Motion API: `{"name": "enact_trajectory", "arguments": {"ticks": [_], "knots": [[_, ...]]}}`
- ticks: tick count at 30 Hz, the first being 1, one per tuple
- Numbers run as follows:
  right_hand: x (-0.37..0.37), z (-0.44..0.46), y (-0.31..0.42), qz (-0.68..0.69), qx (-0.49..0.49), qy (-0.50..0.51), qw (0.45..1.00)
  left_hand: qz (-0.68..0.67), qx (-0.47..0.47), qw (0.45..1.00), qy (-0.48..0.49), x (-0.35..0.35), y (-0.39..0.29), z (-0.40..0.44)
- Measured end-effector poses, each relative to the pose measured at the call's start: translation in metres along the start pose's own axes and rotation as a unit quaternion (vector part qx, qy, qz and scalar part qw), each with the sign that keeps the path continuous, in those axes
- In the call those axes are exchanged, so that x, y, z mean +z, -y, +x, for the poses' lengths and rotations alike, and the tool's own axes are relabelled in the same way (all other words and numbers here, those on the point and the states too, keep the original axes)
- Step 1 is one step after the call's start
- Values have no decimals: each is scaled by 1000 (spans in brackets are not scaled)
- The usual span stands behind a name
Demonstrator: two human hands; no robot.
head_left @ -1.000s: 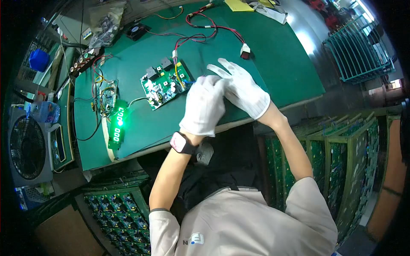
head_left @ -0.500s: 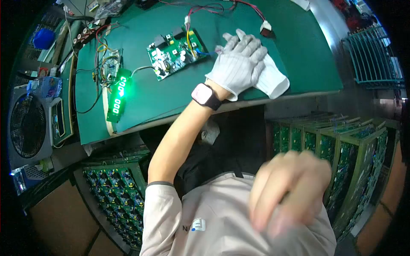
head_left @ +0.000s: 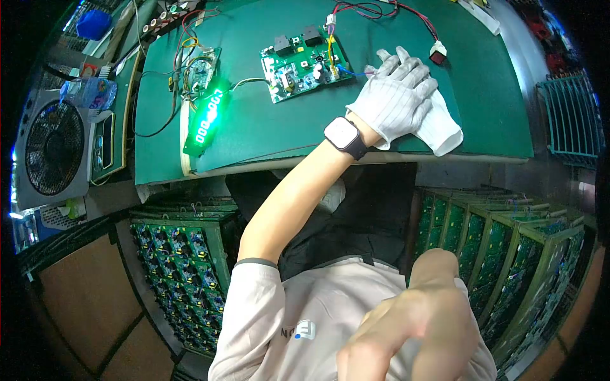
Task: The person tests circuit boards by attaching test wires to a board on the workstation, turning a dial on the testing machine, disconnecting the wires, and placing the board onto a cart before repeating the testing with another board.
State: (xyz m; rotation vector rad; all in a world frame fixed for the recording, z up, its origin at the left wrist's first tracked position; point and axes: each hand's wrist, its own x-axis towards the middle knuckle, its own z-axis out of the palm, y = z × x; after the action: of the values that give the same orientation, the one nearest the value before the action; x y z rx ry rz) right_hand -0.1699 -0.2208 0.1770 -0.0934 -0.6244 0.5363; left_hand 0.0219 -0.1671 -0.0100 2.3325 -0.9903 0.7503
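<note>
My gloved left hand (head_left: 397, 98), with a watch at its wrist, lies on the green mat over an empty white glove (head_left: 440, 127); its fingers are spread. Bare and blurred, my right hand (head_left: 413, 324) is raised close to the camera in front of the shirt, with its fingers bent; whether it holds anything is not clear. Left of the gloved hand lies a green circuit board (head_left: 302, 63) with wires plugged in. A lit green digit display (head_left: 208, 117) sits farther left, beside a smaller wired board (head_left: 202, 73).
A red and white connector (head_left: 438, 53) lies at the back right of the mat (head_left: 489, 95). At the left stand a fan (head_left: 54, 147) and a phone (head_left: 108, 140). Racks of circuit boards (head_left: 181, 273) (head_left: 502, 247) flank the body; a blue-green wire rack (head_left: 572, 117) is at the right.
The right hand has come out of its glove and moved back toward the body. The left hand has flattened over the empty glove. The view has shifted, so the table appears higher.
</note>
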Motion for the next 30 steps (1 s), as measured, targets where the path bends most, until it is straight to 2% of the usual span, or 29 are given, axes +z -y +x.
{"name": "enact_trajectory", "arguments": {"ticks": [2,6,8,15,18,21,23,26,27,28,29,30], "knots": [[-5,3,-1,39,6,15,999,-1,1,1000,2,0,0,0],[-2,4,-1,29,14,1,999,-9,0,1000,5,2,1,1],[-3,5,-6,44,-16,14,999,-5,0,1000,-1,1,0,0],[-9,1,-11,51,6,23,998,-3,1,1000,-12,1,0,0],[-10,2,-13,88,-5,53,995,-4,3,1000,-10,0,0,1],[-4,4,-13,78,51,3,996,1,0,1000,-14,-1,-2,1],[6,9,-43,80,-116,-30,990,-2,-2,1000,-14,0,0,1],[19,15,-80,78,-358,-83,927,-4,-5,1000,-17,2,0,-1],[10,12,-63,79,-357,-84,927,-6,-6,1000,-22,3,0,-1],[-6,7,-30,43,-173,-9,984,-10,-6,1000,-28,4,0,-1],[-14,4,-12,5,19,67,998,-10,-6,1000,-28,5,0,-2],[-13,5,-13,5,20,66,998,-8,-6,1000,-30,6,0,-3]]}}
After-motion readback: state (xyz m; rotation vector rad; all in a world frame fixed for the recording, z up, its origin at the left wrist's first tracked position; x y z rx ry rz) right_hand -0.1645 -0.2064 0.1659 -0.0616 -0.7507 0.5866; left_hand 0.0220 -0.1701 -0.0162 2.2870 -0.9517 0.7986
